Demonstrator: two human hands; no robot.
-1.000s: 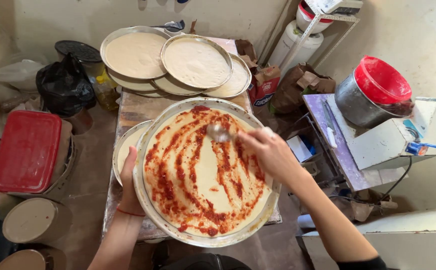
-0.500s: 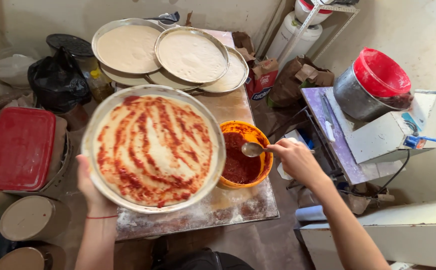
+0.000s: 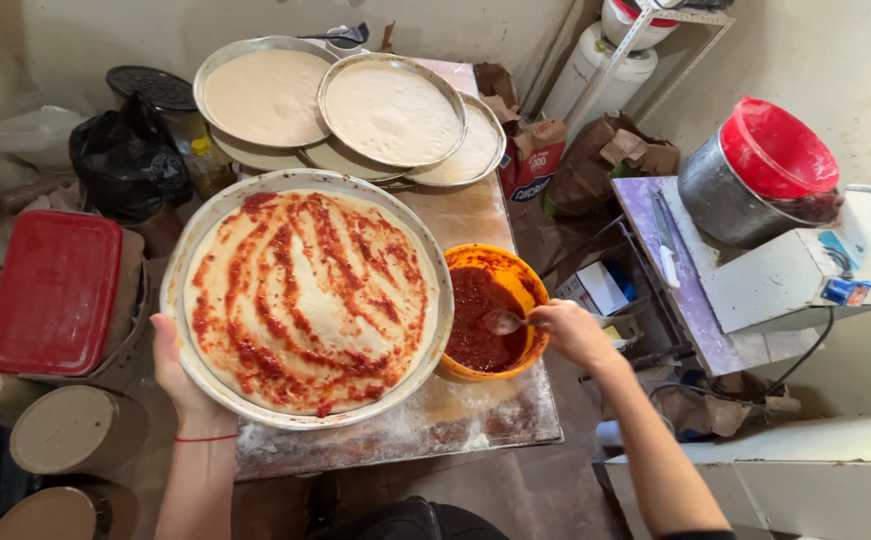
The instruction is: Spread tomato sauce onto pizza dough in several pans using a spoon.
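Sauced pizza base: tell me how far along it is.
Done: the dough in the big pan is streaked with red sauce. In hand: the left hand holds the pan's edge; the right hand holds a spoon in the orange sauce bowl. Left: the stacked plain bases are unsauced.

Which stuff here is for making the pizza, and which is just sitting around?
In use: left hand holding the sauced pizza pan; right hand with the spoon in the orange sauce bowl.

Lying about: red lidded box, black bag, red-lidded metal pot.
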